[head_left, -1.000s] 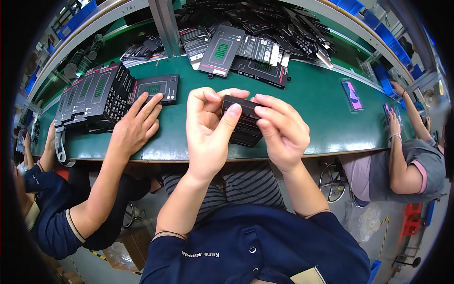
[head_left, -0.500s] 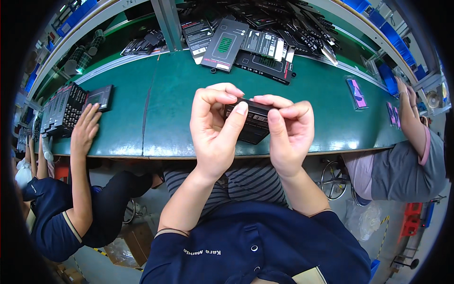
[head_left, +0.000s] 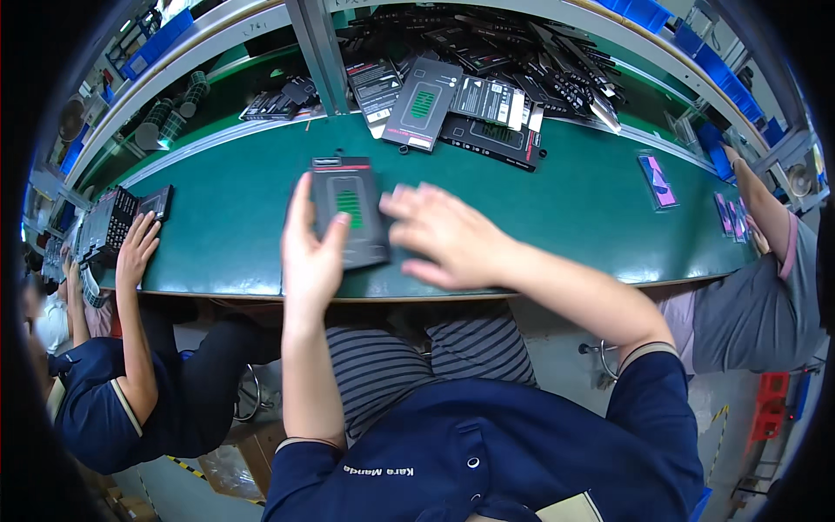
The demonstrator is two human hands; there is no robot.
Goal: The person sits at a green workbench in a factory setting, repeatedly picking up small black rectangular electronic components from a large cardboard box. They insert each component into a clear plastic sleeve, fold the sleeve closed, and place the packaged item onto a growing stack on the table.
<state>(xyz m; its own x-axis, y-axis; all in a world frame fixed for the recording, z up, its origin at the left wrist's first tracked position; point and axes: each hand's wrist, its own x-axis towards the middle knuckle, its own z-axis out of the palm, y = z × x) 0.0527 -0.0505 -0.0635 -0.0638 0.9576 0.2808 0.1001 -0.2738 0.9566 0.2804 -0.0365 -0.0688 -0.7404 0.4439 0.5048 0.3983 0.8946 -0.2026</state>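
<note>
My left hand (head_left: 315, 252) grips a flat black box (head_left: 365, 239) by its left side, thumb across the front. On the box's face are a phone outline, green stripes and a red line, with a hang tab at its top. Just right of the box is my right hand (head_left: 444, 230), fingers spread and somewhat smeared by motion, holding nothing. Whether its fingertips touch the box's edge I cannot tell. Beyond my hands a similar box (head_left: 420, 104) leans on a big heap of black boxes (head_left: 487, 43).
The green tabletop (head_left: 557, 217) has a metal-framed shelf (head_left: 317, 52) along its far side. Left, a co-worker's hand (head_left: 136, 248) rests by a row of upright boxes (head_left: 109, 228). Right, purple packets (head_left: 657, 181) lie near another person's arm (head_left: 763, 200).
The box has moved left and down from between both hands, its printed face now showing. My right hand has let go and opened. The left co-worker's hand has shifted slightly left.
</note>
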